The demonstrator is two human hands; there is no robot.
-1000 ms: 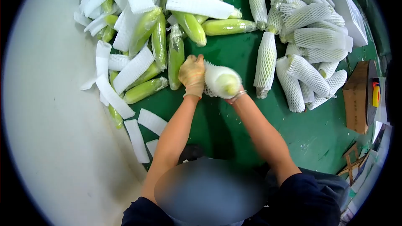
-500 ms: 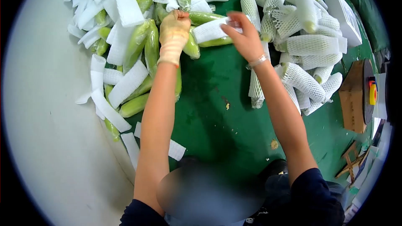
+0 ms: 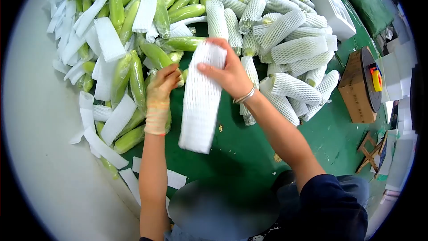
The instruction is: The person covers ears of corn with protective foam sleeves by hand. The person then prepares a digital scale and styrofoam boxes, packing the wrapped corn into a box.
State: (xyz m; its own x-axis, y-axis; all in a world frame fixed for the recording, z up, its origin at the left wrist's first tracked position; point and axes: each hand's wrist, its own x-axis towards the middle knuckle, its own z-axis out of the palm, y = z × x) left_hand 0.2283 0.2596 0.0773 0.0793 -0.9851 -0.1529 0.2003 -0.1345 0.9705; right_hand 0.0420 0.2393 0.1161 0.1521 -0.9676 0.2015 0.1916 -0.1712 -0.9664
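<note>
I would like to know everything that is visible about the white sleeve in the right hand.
The white sleeve is a long, flattened strip with a net-like texture, apparently soft foam. The right hand grips its upper part, thumb across the near face. It slants slightly, lower end toward the wearer, over the green surface. Its outline is slightly blurred.

We cannot tell whether the left hand (image 3: pixel 162 85) holds anything; a blurred oval (image 3: pixel 223 207) covers lower centre; at upper left, the top edge crops the green ears (image 3: pixel 117 11).
</note>
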